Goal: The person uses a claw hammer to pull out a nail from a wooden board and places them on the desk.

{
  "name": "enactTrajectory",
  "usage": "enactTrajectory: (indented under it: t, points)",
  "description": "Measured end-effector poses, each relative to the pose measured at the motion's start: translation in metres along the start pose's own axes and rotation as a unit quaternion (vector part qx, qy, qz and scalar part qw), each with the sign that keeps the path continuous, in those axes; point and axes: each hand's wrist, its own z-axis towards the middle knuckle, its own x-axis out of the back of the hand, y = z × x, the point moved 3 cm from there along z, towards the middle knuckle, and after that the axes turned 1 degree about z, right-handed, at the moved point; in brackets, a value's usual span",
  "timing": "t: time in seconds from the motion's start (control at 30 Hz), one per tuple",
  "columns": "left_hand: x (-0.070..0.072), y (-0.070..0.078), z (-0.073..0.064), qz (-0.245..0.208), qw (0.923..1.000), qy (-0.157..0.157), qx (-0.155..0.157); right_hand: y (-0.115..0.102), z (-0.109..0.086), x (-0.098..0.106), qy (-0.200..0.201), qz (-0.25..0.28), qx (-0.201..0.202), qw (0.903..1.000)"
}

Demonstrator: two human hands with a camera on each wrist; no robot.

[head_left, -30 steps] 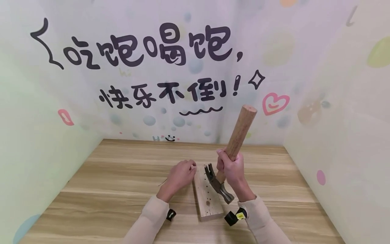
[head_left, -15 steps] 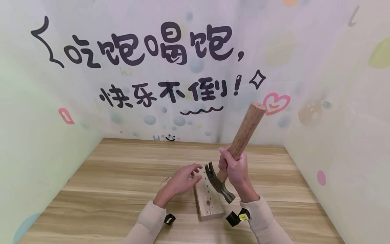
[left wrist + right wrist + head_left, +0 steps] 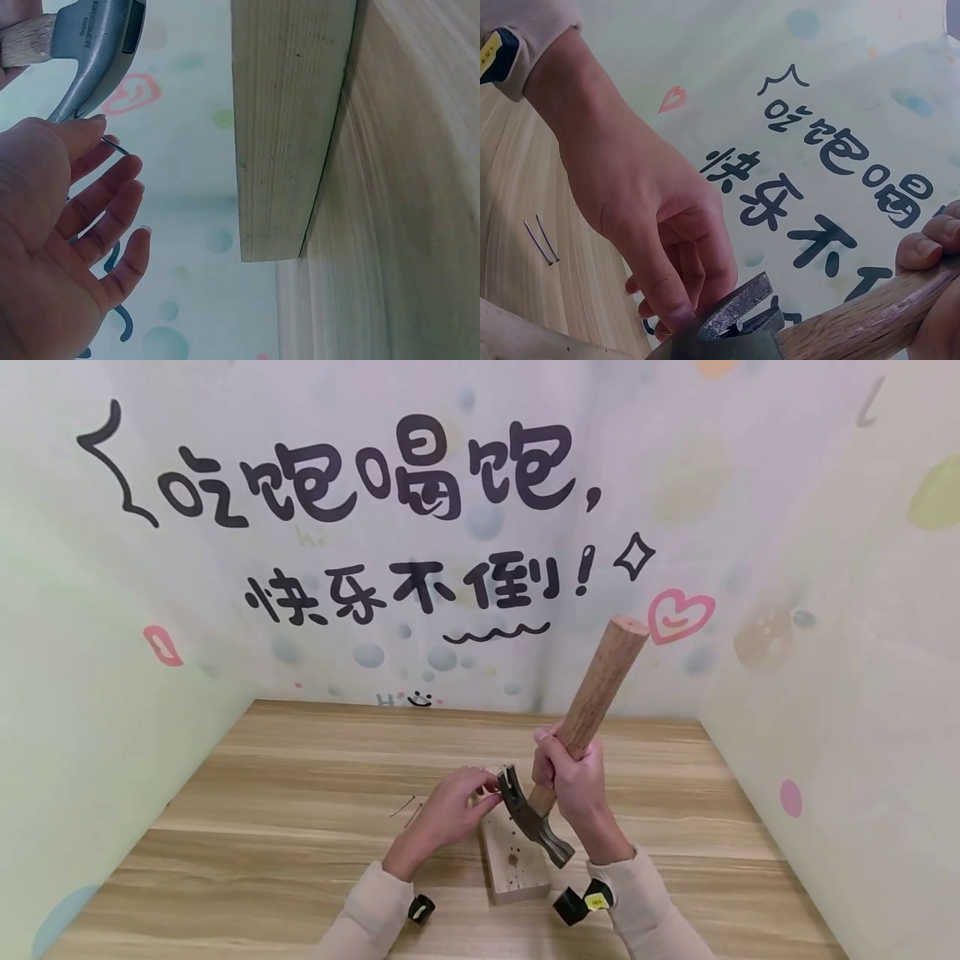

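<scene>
My right hand [image 3: 576, 789] grips a claw hammer [image 3: 603, 685] by its wooden handle, close to the head, with the handle's butt pointing up. The hammer head is tilted above a pale wooden block [image 3: 510, 868], its claw toward my left hand [image 3: 446, 810]. At the claw, the left thumb and forefinger pinch a thin nail [image 3: 116, 146]; the other fingers are loosely bent. A shiny nail head shows in the claw slot [image 3: 740, 327] in the right wrist view. Small dark marks, holes or nail heads, dot the block's top.
Two loose nails [image 3: 540, 241] lie on the wood-grain table [image 3: 300, 827] left of the block, partly behind the left wrist in the head view. Printed walls [image 3: 337, 668] enclose the table at the back and sides. Both wrists carry black straps with cameras [image 3: 572, 906].
My left hand has come from the block's far left edge, spread its fingers, then brought them together at the claw. The hammer swung slightly right, then back left.
</scene>
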Motion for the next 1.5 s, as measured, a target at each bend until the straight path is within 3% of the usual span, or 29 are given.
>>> enactTrajectory:
  t: [0.43,0.53,0.67,0.77,0.87,1.07,1.3,1.5]
  points:
    - [-0.003,0.002,-0.001,0.058,0.9958,0.039,-0.059,0.004,-0.002,-0.001,-0.005,0.018,0.002,0.9998]
    - [-0.004,0.004,-0.001,0.096,0.9907,0.051,-0.081,0.006,-0.002,-0.001,-0.006,0.017,0.001,0.9998]
    - [0.001,0.003,-0.002,0.131,0.9826,0.091,-0.096,0.010,-0.003,-0.001,-0.002,0.006,-0.018,0.9998]
    - [0.011,-0.001,-0.003,0.142,0.9787,0.122,-0.084,0.014,-0.005,0.000,0.002,-0.001,-0.043,0.9991]
    - [0.022,-0.008,-0.005,0.155,0.9774,0.130,-0.063,0.017,-0.007,0.001,0.009,-0.001,-0.063,0.9980]
    - [0.037,-0.026,-0.014,0.173,0.9796,0.100,-0.022,0.025,-0.009,0.005,0.020,-0.017,-0.077,0.9967]
    - [0.049,-0.050,-0.027,0.206,0.9749,0.079,0.028,0.032,-0.012,0.008,0.015,-0.035,-0.094,0.9948]
    - [0.058,-0.066,-0.039,0.215,0.9720,0.043,0.085,0.036,-0.013,0.009,0.010,-0.044,-0.103,0.9936]
